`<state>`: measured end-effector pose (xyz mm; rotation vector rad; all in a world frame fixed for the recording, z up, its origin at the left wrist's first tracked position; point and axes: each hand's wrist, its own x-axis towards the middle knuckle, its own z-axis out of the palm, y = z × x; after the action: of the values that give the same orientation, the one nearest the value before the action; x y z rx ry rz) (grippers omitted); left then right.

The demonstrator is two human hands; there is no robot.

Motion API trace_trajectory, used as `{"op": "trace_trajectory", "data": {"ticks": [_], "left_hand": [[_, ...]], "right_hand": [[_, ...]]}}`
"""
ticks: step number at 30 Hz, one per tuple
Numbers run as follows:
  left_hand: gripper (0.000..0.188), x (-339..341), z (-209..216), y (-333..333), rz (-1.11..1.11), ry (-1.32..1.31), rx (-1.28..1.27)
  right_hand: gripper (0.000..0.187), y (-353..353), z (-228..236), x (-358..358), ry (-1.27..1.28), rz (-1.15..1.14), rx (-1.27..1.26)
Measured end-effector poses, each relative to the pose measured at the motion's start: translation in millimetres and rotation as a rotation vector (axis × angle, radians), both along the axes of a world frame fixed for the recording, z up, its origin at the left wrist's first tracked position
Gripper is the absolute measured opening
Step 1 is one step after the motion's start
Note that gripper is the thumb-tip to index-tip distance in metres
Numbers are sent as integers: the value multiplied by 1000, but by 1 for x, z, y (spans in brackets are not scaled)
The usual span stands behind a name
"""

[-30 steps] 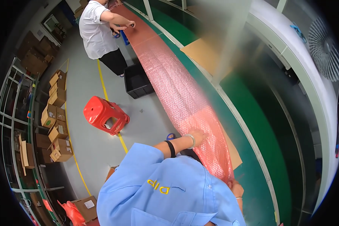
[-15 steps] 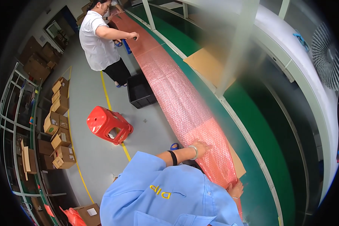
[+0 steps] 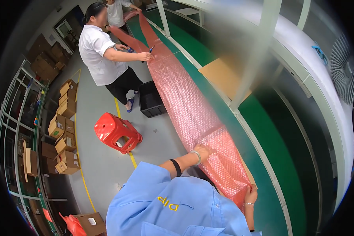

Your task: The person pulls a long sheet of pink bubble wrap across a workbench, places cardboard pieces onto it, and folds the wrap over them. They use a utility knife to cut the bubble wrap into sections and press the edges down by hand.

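A long sheet of pink bubble wrap (image 3: 188,98) lies along the green-topped table (image 3: 259,173), stretching from me toward the far end. My left hand (image 3: 203,152) is closed on the wrap's left part, and creases run out from its fingers. At the near right corner, my right hand (image 3: 251,194) grips the edge of the sheet, pulling up small folds. Farther along, a co-worker in a white shirt (image 3: 98,51) has one hand on the wrap with a slim dark tool (image 3: 151,49). Beyond that hand the wrap is split into two strips.
A second person (image 3: 116,13) holds the strips at the far end. A red stool (image 3: 118,131) and a black crate (image 3: 150,100) stand on the floor left of the table. Cardboard boxes (image 3: 67,137) line the left side. A metal post (image 3: 255,55) rises at the table's right.
My left hand has gone from lying spread to gripping the wrap, and my right hand has lifted the corner slightly. The co-worker's tool hand moved nearer; the far wrap is now parted into strips.
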<state>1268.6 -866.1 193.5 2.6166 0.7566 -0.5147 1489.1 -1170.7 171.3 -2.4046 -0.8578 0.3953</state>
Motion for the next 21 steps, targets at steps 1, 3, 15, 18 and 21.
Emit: {"op": "trace_trajectory", "data": {"ticks": [1, 3, 15, 18, 21], "left_hand": [[57, -1, 2, 5, 30, -7, 7], [55, -2, 3, 17, 65, -16, 18], [44, 15, -18, 39, 65, -275, 153], [48, 8, -22, 50, 72, -237, 101], [50, 2, -24, 51, 50, -213, 72]], "right_hand": [[15, 8, 3, -1, -1, 3, 2], [14, 27, 8, -4, -30, 47, 14], [18, 131, 16, -5, -67, 216, 10], [19, 143, 7, -6, -58, 247, 20], [20, 147, 1, 1, -49, 246, 93]]}}
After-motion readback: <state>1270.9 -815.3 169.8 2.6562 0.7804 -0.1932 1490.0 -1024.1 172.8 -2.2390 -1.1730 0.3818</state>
